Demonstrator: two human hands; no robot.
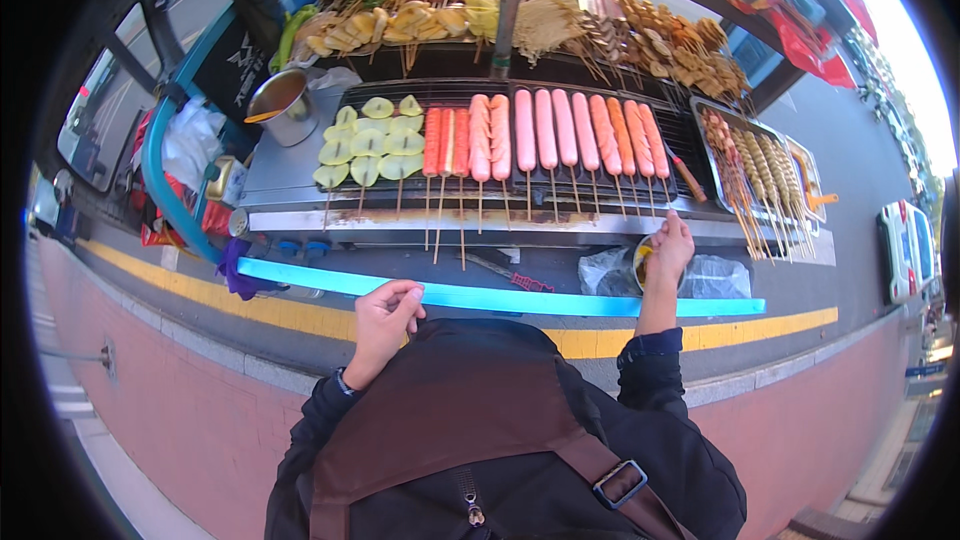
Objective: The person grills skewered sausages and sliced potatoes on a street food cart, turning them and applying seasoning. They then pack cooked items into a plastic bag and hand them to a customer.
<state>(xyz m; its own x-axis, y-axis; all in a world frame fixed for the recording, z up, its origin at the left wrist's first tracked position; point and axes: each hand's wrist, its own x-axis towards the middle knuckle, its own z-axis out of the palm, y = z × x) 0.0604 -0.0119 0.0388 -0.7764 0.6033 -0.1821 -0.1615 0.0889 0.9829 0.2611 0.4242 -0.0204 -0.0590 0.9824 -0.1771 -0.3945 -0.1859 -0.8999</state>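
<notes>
My right hand point(670, 247) pinches the lower end of the wooden stick of the rightmost sausage point(654, 142) on the griddle. A row of pink and orange-red sausages point(561, 127) on sticks lies to its left, several of them scored. Further left are red crab-stick skewers point(446, 141) and green slices on sticks point(367, 144). My left hand point(390, 315) is over the blue rail point(450, 298), its fingers curled and thumb near the index finger; whether anything is between them cannot be told. A red-handled tool point(686, 172) lies right of the sausages.
A metal pot of sauce point(283, 106) stands at the griddle's left. Metal trays of skewers point(739, 157) stand at the right, and more skewered food point(551, 19) lies behind. An upright post point(510, 7) rises behind the griddle. A container point(642, 262) is below my right hand.
</notes>
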